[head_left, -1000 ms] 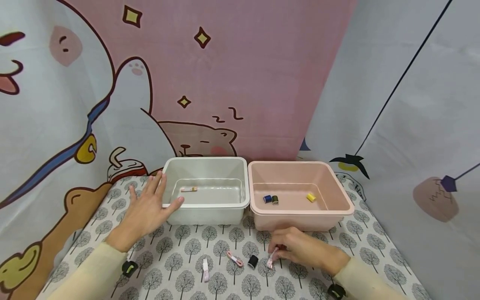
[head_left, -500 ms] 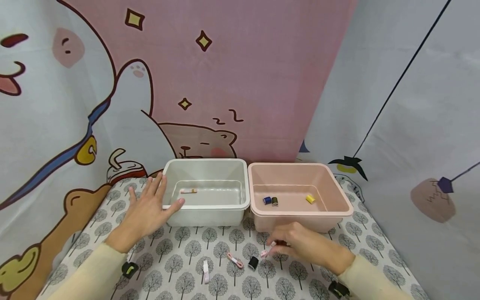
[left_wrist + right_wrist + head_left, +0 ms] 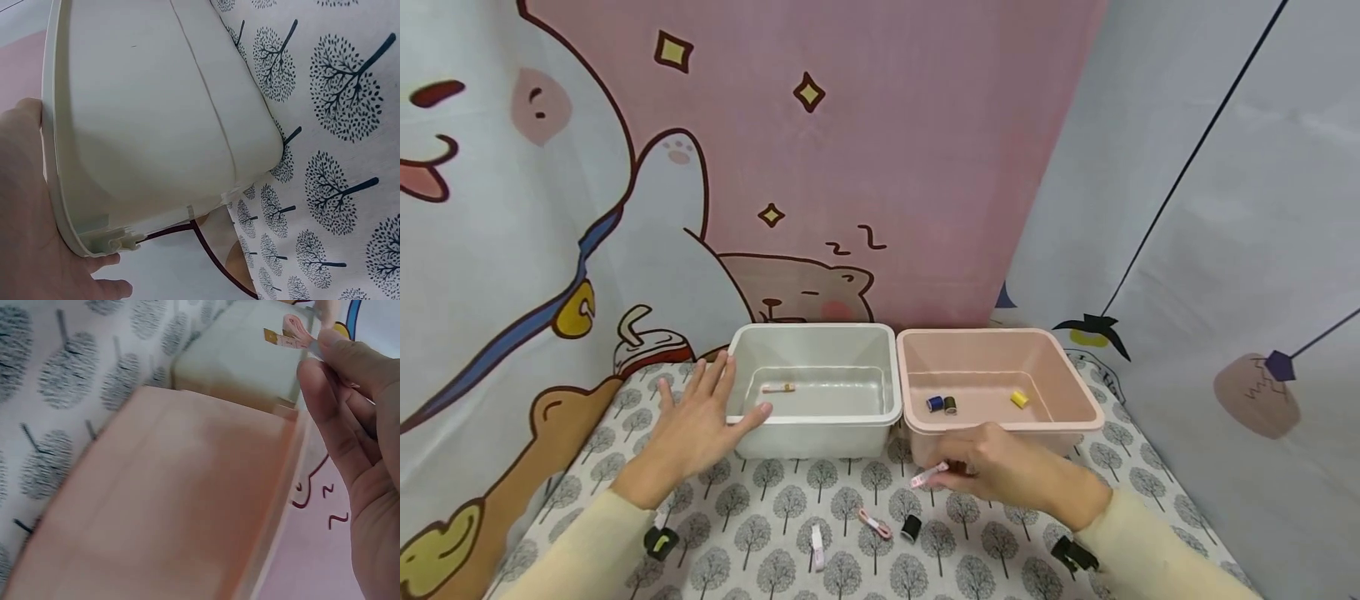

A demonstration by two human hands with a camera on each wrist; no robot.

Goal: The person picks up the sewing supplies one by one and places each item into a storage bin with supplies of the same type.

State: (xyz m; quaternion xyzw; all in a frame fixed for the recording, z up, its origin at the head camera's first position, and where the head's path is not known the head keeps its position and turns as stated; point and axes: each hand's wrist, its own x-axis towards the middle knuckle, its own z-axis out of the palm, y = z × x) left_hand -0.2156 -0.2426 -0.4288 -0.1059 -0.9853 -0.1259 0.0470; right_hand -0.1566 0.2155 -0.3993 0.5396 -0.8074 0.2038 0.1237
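Thumb and fingers of my right hand (image 3: 1000, 467) pinch a folded pink tape measure (image 3: 929, 475), held in front of the pink bin (image 3: 1000, 427). In the right wrist view the tape measure (image 3: 294, 339) shows a loop and a brass-coloured end tip. My left hand (image 3: 696, 425) rests at the front left corner of the white bin (image 3: 820, 421), fingers straight along its side and thumb over the front rim. On the cloth lie a black thread spool (image 3: 911, 527), a pink folded tape measure (image 3: 875, 524) and a white folded tape (image 3: 817, 547).
Inside the white bin lies another folded tape measure (image 3: 778, 388). The pink bin contains a blue spool (image 3: 935, 404), a dark green spool (image 3: 951, 405) and a yellow spool (image 3: 1019, 399). The bins stand side by side on a tree-print cloth (image 3: 790, 504), against a cartoon-patterned curtain (image 3: 925, 167).
My right hand has lifted the tape measure from the cloth and moved it up and slightly left, towards the bins. My left hand has stayed at the white bin.
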